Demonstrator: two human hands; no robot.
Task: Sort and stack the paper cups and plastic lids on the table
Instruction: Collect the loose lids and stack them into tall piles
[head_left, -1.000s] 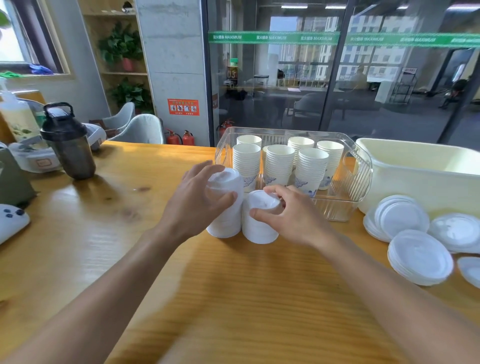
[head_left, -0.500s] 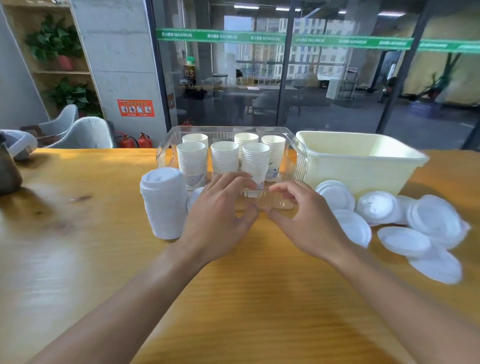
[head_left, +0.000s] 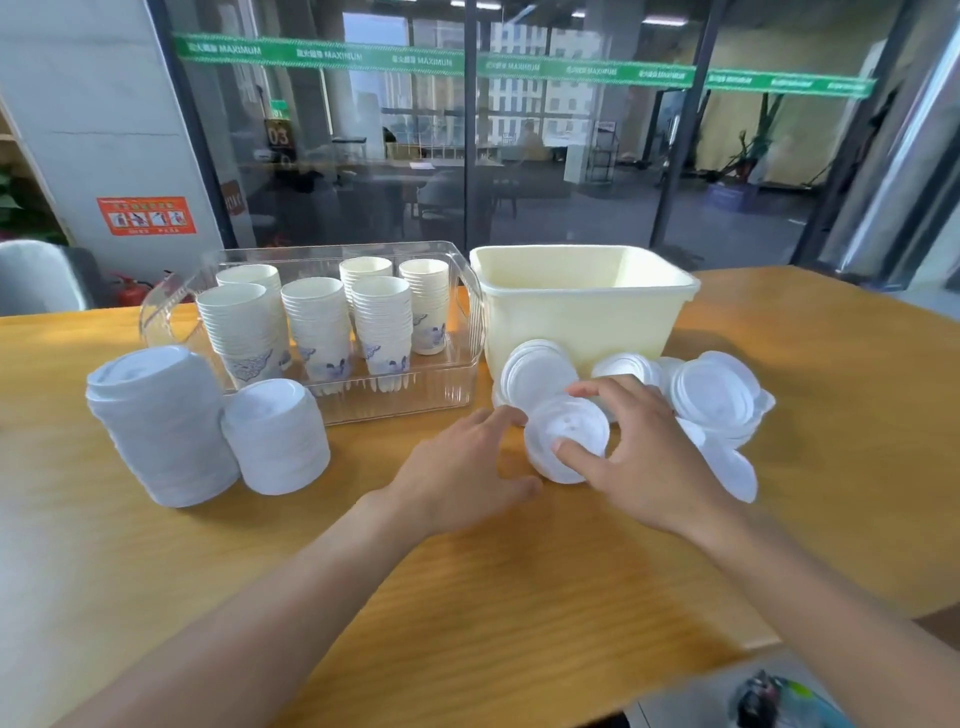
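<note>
While the small lid stack (head_left: 566, 441) was pinched by the right hand (head_left: 641, 457), the spread left hand (head_left: 462, 475) was positioned just beside its left edge.

The table (head_left: 519, 597) is smooth, grained wood. The lids (head_left: 714, 395) are glossy white plastic. The tray (head_left: 363, 400) is clear ribbed plastic.

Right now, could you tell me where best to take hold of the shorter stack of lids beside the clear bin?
Probably grip the shorter lid stack round its flared lower rim, from its open right side: the taller stack crowds its left and the clear bin stands behind.
</note>
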